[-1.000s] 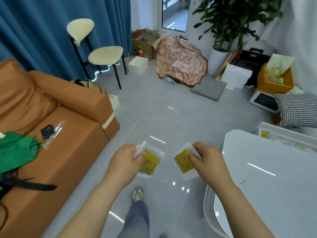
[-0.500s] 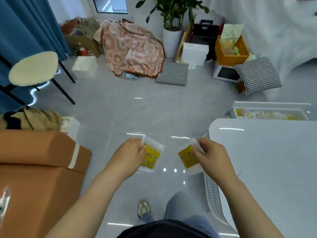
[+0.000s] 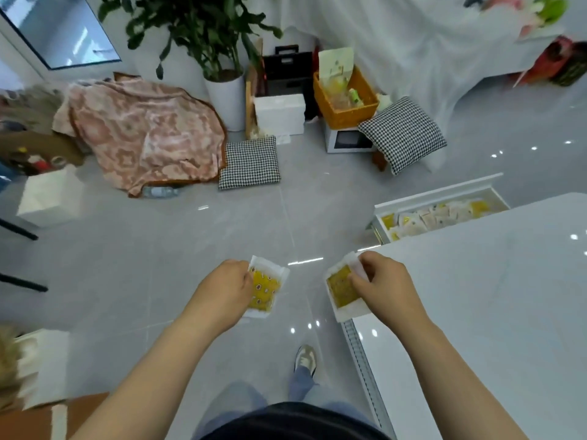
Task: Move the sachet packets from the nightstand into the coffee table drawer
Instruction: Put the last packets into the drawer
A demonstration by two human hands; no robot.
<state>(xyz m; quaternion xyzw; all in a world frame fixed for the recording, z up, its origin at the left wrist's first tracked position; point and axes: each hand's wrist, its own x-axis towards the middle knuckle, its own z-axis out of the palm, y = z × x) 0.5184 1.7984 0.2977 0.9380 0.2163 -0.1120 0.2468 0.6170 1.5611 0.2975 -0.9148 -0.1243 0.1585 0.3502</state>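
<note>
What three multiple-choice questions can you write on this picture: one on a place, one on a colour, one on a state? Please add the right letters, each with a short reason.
1. Where is the drawer?
A) at the far edge of the table
B) at its near edge
C) apart from it, far left

2. The filling of the left sachet is:
A) blue
B) red
C) yellow

3. The right hand is:
A) flat on the table
B) pinching the right sachet
C) empty

Answers:
1 A: the drawer juts out past the table's far edge.
2 C: yellow shows through the white pouch.
3 B: the fingers pinch its top corner.
</note>
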